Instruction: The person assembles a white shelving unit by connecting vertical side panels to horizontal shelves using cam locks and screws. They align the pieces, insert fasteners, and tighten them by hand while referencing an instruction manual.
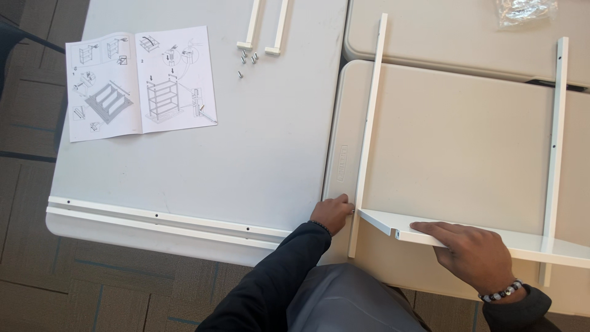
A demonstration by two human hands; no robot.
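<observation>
The left hand (332,213) is curled narrow, fingertips pinched at the outer face of a white rail (367,138) where the shelf (491,237) meets it; what the fingertips pinch is too small to tell. The right hand (476,252) lies flat and wide, palm down on the shelf near its front left corner, a bead bracelet (503,291) at the wrist. The shelf runs from the rail at 9 o'clock toward a second rail (555,154) at 3 o'clock, crossing in front of it, and its near edge hangs close to the worktop (455,141) edge by the person's lap. Both rails lie lengthwise from 12 to 6 o'clock, well apart, with bare worktop between them. At 9 o'clock a seam parts this worktop from a grey one (270,154), open through its middle. Along its near edge lie two long bars (166,219). At 10 o'clock sits an open leaflet (140,83); at 12 o'clock are two short posts (265,27) with loose screws (247,60) just beside their ends. A clear bag (527,11) sits at 1 o'clock.
</observation>
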